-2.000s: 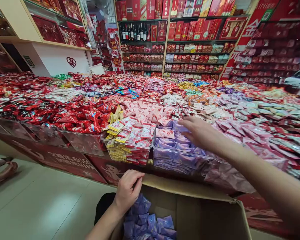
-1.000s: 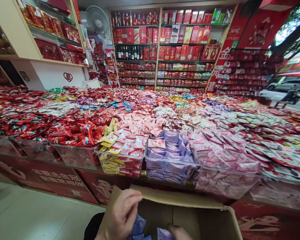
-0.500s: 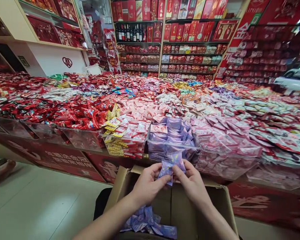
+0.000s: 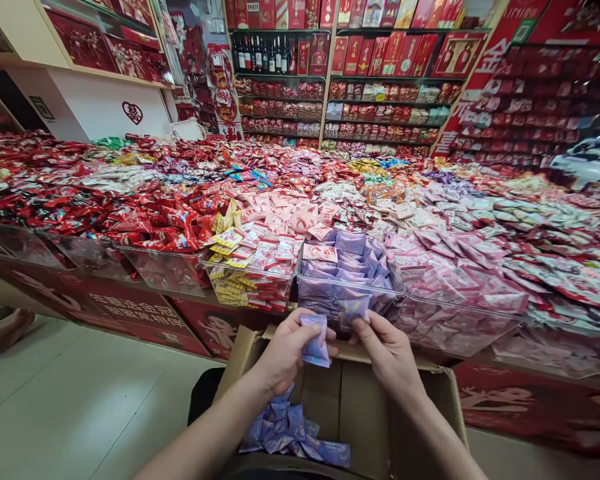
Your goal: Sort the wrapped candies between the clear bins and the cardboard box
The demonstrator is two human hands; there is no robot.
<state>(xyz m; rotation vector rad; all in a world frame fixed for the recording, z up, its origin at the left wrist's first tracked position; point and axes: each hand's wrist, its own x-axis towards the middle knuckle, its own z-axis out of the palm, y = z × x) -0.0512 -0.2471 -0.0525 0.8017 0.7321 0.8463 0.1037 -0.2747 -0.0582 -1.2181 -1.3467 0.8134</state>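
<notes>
Shelves (image 4: pixel 327 80) behind | left hand (image 4: pixel 284 355) grips purple packet (image 4: pixel 315 341), inner side | right hand (image 4: pixel 393 352) pinches second packet (image 4: pixel 355 308), jutting ahead

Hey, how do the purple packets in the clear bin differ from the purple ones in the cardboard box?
The bin packets sit closely packed, while the box packets lie in a loose, jumbled heap. A pale pink packet lies on top of the bin packets; among the box packets, only purple ones show. Both groups have purple wrappers and look like small, sealed pouches.
</notes>
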